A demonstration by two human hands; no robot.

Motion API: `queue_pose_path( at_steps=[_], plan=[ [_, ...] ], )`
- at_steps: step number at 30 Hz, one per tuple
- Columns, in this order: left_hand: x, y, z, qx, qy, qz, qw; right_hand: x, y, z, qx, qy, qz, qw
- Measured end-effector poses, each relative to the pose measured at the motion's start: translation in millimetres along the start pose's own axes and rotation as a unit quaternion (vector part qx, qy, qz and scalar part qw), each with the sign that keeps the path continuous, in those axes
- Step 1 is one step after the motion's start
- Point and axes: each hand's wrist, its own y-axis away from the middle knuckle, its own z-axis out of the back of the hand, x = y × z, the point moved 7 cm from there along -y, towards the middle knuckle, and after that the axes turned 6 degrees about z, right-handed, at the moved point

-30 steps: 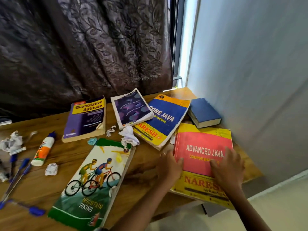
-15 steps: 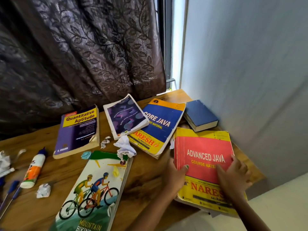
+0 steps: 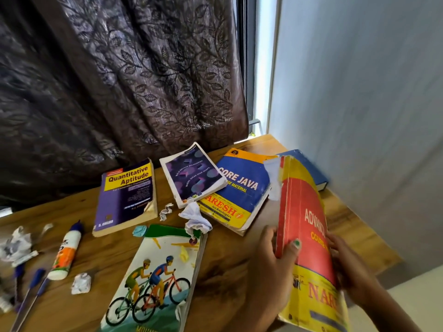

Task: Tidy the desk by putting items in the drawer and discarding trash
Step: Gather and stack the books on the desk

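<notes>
There was a single view, from a wide-angle camera worn on the person's head. It looked forward and steeply down across a wooden desk (image 3: 230,267), which filled the lower half of the frame and slanted upward to the right. The camera sat close: the left hand (image 3: 271,262) and right hand (image 3: 347,264) entered from the lower right corner and appeared large, gripping a red and yellow book (image 3: 304,226). Farther off, a dark patterned curtain (image 3: 124,80) took up the upper left and a pale wall (image 3: 359,80) the upper right. With only one camera, no second view overlapped it.
</notes>
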Motion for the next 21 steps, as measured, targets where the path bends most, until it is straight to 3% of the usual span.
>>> queue_pose_path(
  at_steps=[4,9,13,17,21],
  plan=[
    [3.0,9.7,18.5,0.002,0.084,-0.008,0.996,-13.7,6.4,-31.8,0.086,-0.151,-0.099,0.980],
    [38.4,16.7,61.3,-0.053,0.138,0.022,0.989,2.3,1.0,-35.5,0.098,-0.153,-0.051,0.982],
    [82.3,19.1,82.0,-0.078,0.102,0.110,0.986,19.4,-9.4,-40.3,0.087,0.029,0.046,0.995],
    [119.4,26.1,79.8,-0.066,0.088,0.218,0.970,14.7,-22.0,-51.5,0.053,0.200,0.120,0.971],
    [119.8,27.2,90.2,-0.120,-0.024,0.217,0.968,15.4,-28.5,-51.7,0.037,0.256,0.148,0.954]
  ],
)
